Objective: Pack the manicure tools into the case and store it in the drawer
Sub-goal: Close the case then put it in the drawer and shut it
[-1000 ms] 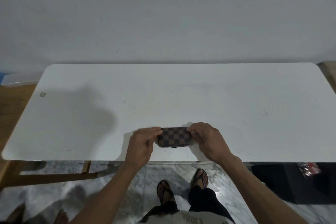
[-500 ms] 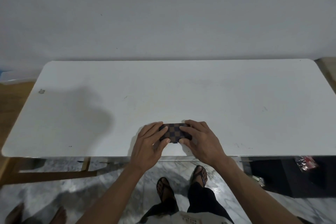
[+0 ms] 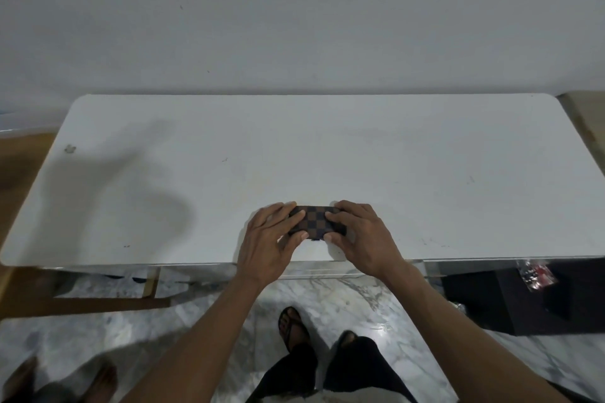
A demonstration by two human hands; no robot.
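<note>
A: Where is the case?
B: Closed, brown checkered, on the white table near its front edge, centre.
A: Grip?
B: Left hand clasps its left end, right hand its right end; fingers lie over the top, thumbs at the near side.

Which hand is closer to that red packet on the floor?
The right hand. It grips the right end of the checkered case, on the side of the red packet. The left hand grips the left end, farther away.
</note>
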